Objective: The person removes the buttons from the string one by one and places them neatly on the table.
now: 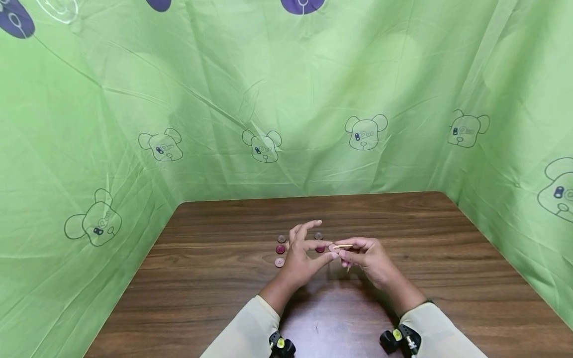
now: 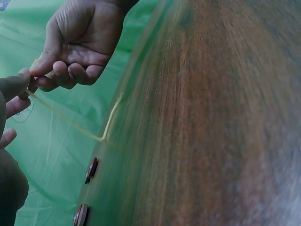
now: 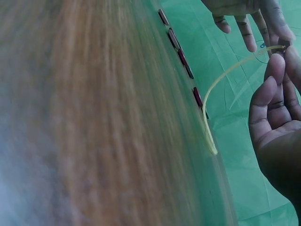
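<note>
Over the middle of the table, the left hand point(image 1: 301, 262) pinches a pink button point(image 1: 333, 248) between thumb and index finger, its other fingers spread. Close against it, the right hand point(image 1: 370, 257) pinches a yellow cord point(image 1: 343, 246) at the button. The left wrist view shows the cord point(image 2: 70, 121) hanging from the fingertips in a bent line, with the right hand point(image 2: 84, 44) above. In the right wrist view the cord point(image 3: 221, 80) curves down from the dark-looking button point(image 3: 282, 44). Fingertips hide how the cord passes through the button.
Left of the left hand lie a grey button point(image 1: 281, 238), a dark red button point(image 1: 280, 249) and a pink button point(image 1: 279, 262). Behind the hands are another grey button point(image 1: 319, 235) and dark red button point(image 1: 320, 249). Green cloth point(image 1: 309, 169) surrounds the wooden table point(image 1: 201, 288).
</note>
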### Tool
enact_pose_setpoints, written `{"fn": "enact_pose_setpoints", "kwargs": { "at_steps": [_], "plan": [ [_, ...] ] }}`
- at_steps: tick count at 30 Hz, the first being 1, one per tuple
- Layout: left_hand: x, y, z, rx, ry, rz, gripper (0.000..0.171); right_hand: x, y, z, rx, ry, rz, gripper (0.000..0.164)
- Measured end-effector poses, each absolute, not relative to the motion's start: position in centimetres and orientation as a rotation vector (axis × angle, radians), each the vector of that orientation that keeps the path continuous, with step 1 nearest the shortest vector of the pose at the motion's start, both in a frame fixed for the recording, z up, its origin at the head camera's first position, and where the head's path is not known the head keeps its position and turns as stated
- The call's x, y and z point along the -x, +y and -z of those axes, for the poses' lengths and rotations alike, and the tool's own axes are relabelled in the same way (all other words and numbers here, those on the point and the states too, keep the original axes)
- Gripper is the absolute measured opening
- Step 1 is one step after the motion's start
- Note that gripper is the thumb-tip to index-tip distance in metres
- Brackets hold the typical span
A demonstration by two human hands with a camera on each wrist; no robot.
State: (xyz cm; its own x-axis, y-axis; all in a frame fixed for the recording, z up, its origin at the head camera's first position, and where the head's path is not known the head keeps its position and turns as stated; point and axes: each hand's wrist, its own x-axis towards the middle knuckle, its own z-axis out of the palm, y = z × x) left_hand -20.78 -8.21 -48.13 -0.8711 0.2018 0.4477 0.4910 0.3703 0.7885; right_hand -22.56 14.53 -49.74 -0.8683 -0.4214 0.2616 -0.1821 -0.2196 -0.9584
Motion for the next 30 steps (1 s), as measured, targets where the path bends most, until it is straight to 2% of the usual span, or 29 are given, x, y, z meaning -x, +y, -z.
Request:
{"fn": "enact_pose_setpoints", "kwargs": {
  "at_steps": [9,23,30],
  "plan": [
    [20.68,-8.07,47.98,0.582,-2.349,1.536,0.02,22.54,14.55,49.74,0.741,1.872,2.239,0.023],
    [20.8,-7.98,48.34,0.567,-2.336,1.513,0.02,22.48,14.4,49.46,0.565,2.006,2.35,0.012],
    [20.99,-8.09,48.68,0.506,-2.356,1.502,0.019,22.85,14.97,49.27,0.442,1.951,2.502,0.012]
  ]
}}
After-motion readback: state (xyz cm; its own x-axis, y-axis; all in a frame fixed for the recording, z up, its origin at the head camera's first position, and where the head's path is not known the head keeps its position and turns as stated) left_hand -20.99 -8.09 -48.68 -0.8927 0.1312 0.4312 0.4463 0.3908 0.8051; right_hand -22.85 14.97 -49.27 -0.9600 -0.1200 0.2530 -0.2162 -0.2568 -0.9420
